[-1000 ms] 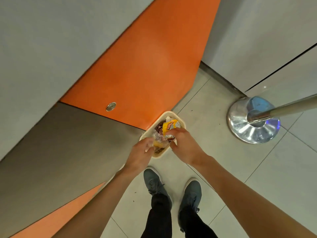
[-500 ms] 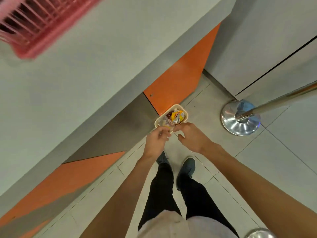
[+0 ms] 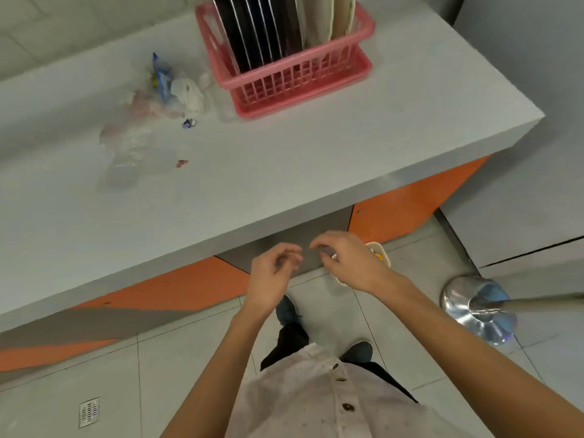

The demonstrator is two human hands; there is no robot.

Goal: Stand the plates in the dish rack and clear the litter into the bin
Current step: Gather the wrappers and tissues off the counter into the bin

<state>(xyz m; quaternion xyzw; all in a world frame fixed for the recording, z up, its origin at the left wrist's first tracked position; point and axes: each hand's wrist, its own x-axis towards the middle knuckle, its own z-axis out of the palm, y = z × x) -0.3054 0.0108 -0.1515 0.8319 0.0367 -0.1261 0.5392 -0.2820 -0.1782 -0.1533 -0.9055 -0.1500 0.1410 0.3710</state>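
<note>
left hand point(image 3: 274, 275), right hand point(image 3: 351, 264): loosely curled, holding nothing. litter point(image 3: 164, 99) at 11 o'clock: light, crinkly, soft; bunch, pinch centre.

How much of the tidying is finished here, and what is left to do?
Done: plates stand upright in the pink dish rack, and some litter sits in the bin on the floor. In hand: nothing; the left hand and right hand are both empty. Left: wrappers and clear plastic lie on the counter beside the rack.
</note>
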